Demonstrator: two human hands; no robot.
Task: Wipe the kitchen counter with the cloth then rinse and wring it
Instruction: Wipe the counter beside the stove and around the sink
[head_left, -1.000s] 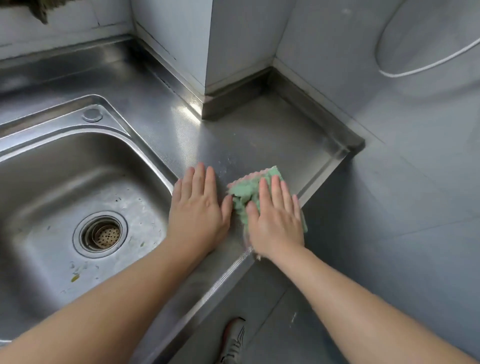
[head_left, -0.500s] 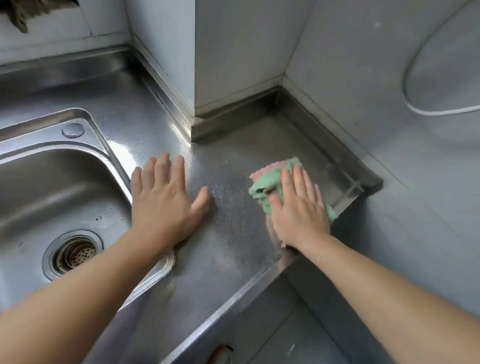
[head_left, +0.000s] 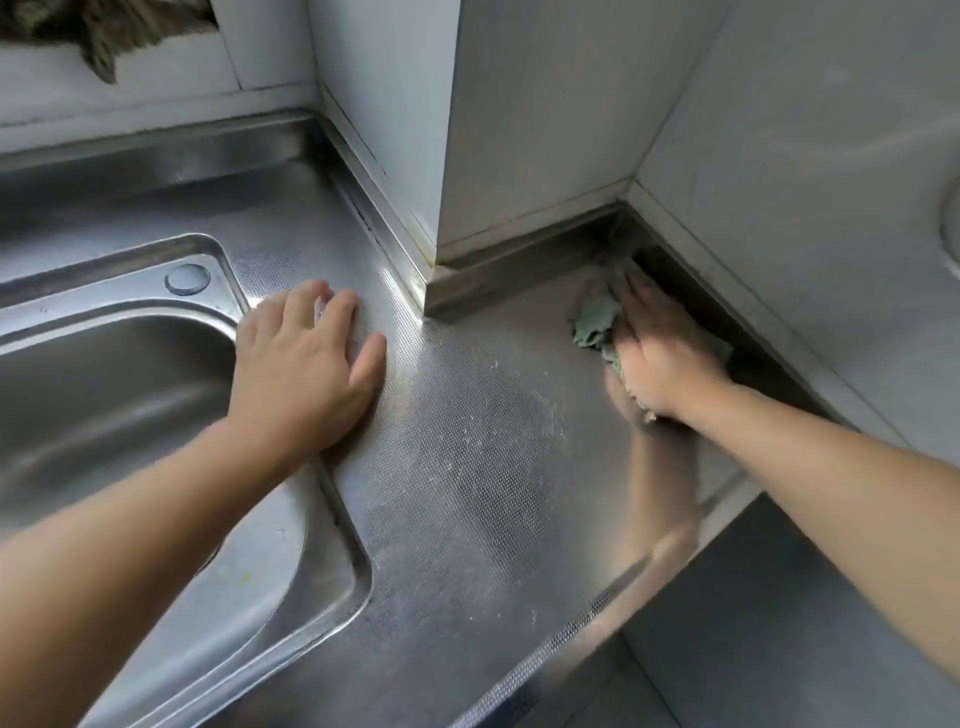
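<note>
The stainless steel counter (head_left: 467, 467) runs from the sink (head_left: 130, 415) on the left to a back right corner. A green cloth (head_left: 595, 325) lies bunched on the counter near that corner. My right hand (head_left: 660, 353) presses flat on the cloth with straight fingers, covering most of it; the hand is blurred by motion. My left hand (head_left: 306, 364) rests flat on the counter beside the sink's right rim, fingers spread and holding nothing.
A tiled wall column (head_left: 441, 130) juts onto the counter between my hands. A raised steel upstand (head_left: 727, 312) borders the back and right side. The counter's front edge (head_left: 597, 608) drops to the floor at lower right. A dark rag (head_left: 104, 31) hangs at top left.
My right hand has pushed the cloth away from the front edge into the back right corner. My left hand has stayed flat on the counter by the sink.
</note>
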